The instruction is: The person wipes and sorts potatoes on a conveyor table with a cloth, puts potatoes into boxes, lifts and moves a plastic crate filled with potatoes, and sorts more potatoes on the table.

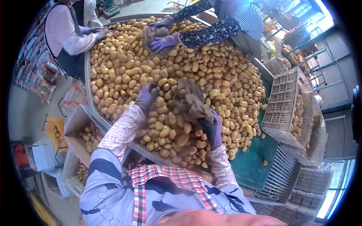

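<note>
Potatoes [124,71] lie heaped over a large metal-edged table. My left hand [146,97], in a purple glove, is on the heap at centre left, its fingers curled around a potato [154,89]. A brown cloth [190,101] lies over the potatoes to its right. My right hand [213,130], gloved in purple with a dark palm, grips the lower right end of this cloth, near the table's front part.
Across the table a co-worker's gloved hands [163,43] hold another brown cloth [151,34]. A second person's hands [98,33] are at the upper left. Plastic crates [281,101] of potatoes stand at the right, a cardboard box [75,130] at the lower left.
</note>
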Tool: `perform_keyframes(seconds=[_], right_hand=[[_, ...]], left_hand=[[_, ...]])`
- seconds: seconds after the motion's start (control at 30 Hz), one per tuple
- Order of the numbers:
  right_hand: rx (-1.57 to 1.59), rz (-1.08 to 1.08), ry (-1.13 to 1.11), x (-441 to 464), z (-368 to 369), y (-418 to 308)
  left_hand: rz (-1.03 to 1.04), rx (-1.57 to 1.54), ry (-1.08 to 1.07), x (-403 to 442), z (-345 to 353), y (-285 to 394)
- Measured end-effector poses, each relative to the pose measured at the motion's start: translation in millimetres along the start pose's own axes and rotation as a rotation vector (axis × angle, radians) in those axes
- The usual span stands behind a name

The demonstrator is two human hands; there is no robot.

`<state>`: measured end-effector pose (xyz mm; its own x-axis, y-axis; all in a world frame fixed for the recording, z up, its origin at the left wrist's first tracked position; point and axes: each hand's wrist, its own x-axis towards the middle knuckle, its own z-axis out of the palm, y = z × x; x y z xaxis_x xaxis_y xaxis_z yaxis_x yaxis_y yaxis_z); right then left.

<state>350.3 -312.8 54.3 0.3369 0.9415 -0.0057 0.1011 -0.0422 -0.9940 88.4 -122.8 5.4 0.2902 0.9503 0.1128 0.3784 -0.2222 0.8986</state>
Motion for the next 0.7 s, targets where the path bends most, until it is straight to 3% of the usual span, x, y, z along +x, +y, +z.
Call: perform_keyframes(seconds=[0.03, 0.07, 0.1, 0.13, 0.17, 0.2, 0.23, 0.27, 0.3, 0.33, 0.37, 0.4, 0.47, 0.5, 0.6, 0.7], right_hand=[[0.091, -0.034, 0.034, -5.3, 11.8, -20.7], [0.19, -0.071, 0.006, -9.4, 34.6, -65.4], [0.194, -0.107, 0.031, -5.8, 54.1, -67.0], [0.197, -0.142, 0.056, -2.2, 73.7, -68.6], [-0.222, -0.108, 0.006, 11.9, 91.6, -56.1], [-0.756, -0.107, -0.048, 25.8, 109.4, -43.7], [-1.173, -0.138, -0.109, 39.5, 127.3, -31.3], [-1.318, -0.344, -0.022, 55.7, 144.2, 13.6], [-1.453, -0.562, 0.072, 74.9, 154.2, 56.6], [-1.392, -0.45, -0.012, 92.0, 159.9, 45.6], [-1.33, -0.339, -0.103, 104.7, 165.1, 21.8], [-1.271, -0.21, -0.206, 108.8, 165.5, 12.5], [-1.265, -0.257, -0.201, 133.0, 162.7, 20.3], [-1.262, -0.279, -0.192, 145.8, 158.5, 21.6], [-1.11, -0.247, -0.174, 179.5, 140.0, 13.6], [-1.088, -0.36, -0.12, 162.0, 123.8, 22.0]], left_hand=[[-0.102, -0.365, 0.0, 0.6, 0.2, -4.7], [-0.114, -0.453, 0.027, 4.0, -2.6, -10.6], [-0.262, -0.478, -0.038, 5.4, -22.9, 16.5], [-0.034, -0.299, 0.026, 13.2, -24.0, -8.9], [0.195, -0.119, 0.093, 26.3, -25.3, -33.3], [-0.276, -0.635, 0.063, 43.0, -28.9, -31.6], [-0.419, -0.926, 0.146, 46.9, -33.2, -0.6], [-0.392, -0.659, 0.115, 60.1, -35.0, -6.7], [-0.211, -0.478, 0.125, 83.5, -28.2, -37.2], [-0.04, -0.292, 0.165, 106.8, -21.4, -67.9], [-0.022, -0.024, 0.135, 117.3, -27.1, -48.8], [-0.075, 0.217, -0.019, 121.4, -29.6, -30.0], [-0.272, 0.582, -0.338, 145.1, -19.1, 3.7], [-0.195, 0.619, -0.377, 156.8, -8.8, -4.5], [-0.297, 0.698, -0.672, 185.9, -2.4, -16.2], [-0.215, 0.601, -0.494, 181.0, 18.2, -76.2]])
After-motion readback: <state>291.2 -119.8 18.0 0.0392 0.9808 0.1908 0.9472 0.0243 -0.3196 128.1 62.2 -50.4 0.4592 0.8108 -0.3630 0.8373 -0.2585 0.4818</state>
